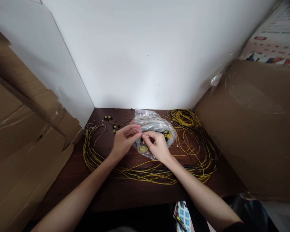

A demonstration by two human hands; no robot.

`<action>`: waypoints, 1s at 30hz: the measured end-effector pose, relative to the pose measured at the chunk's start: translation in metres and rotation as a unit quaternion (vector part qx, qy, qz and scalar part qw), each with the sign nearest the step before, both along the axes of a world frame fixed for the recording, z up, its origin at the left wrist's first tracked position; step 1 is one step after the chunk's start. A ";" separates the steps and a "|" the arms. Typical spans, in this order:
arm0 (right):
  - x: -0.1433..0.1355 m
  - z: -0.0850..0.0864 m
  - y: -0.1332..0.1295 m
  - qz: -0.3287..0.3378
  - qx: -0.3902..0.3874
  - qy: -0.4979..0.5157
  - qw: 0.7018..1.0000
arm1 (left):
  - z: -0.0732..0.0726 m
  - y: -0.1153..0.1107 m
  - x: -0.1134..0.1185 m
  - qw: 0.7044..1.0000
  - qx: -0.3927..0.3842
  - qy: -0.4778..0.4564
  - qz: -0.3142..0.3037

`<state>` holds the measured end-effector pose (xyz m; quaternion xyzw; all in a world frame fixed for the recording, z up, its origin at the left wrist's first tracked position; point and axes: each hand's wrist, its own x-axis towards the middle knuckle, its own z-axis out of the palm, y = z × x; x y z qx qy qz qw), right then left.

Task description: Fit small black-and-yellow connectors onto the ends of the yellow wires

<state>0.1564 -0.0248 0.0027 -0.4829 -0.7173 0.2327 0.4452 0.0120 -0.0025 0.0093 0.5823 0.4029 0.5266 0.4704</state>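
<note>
My left hand [124, 138] and my right hand [158, 144] meet over a clear plastic bag [153, 120], fingertips almost touching. Thumb and finger of each are pinched together. Whatever sits between them is too small and too covered to name; a thin dark line runs close to the fingertips. On the bag under my hands lie small yellow ring-like parts [143, 149], and more yellow and black parts [168, 135] show right of my right hand. Yellow and black wires [145, 174] curve around the bag along the near side of the brown table [125, 196].
A coil of yellow wire [185, 118] lies at the back right. Small black-and-yellow pieces [108, 118] and white scraps [93, 124] are at the back left. Cardboard flanks the left [21, 145] and right [258, 129]; a white panel [135, 58] stands behind.
</note>
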 end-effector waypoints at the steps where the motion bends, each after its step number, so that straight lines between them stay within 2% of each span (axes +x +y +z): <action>1: 0.000 0.000 0.000 -0.001 0.000 -0.002 1.000 | 0.000 0.000 0.000 1.000 0.000 0.004 0.001; 18: 0.004 0.002 0.000 -0.009 0.029 -0.102 0.994 | 0.001 0.001 0.000 1.000 -0.025 -0.013 0.011; 23: 0.003 0.003 -0.001 -0.010 0.026 -0.118 0.993 | 0.001 0.001 0.000 1.000 -0.012 0.005 0.010; 26: 0.002 0.003 -0.001 -0.013 0.028 -0.070 0.997 | 0.001 0.001 0.000 1.000 -0.004 0.012 0.012; 28: 0.001 0.002 0.000 -0.001 0.014 0.001 1.000 | 0.001 0.000 0.000 1.000 -0.001 0.014 0.010; 30: 0.000 0.002 0.001 0.027 -0.035 0.099 0.994 | 0.002 -0.001 0.000 1.000 -0.002 0.014 0.005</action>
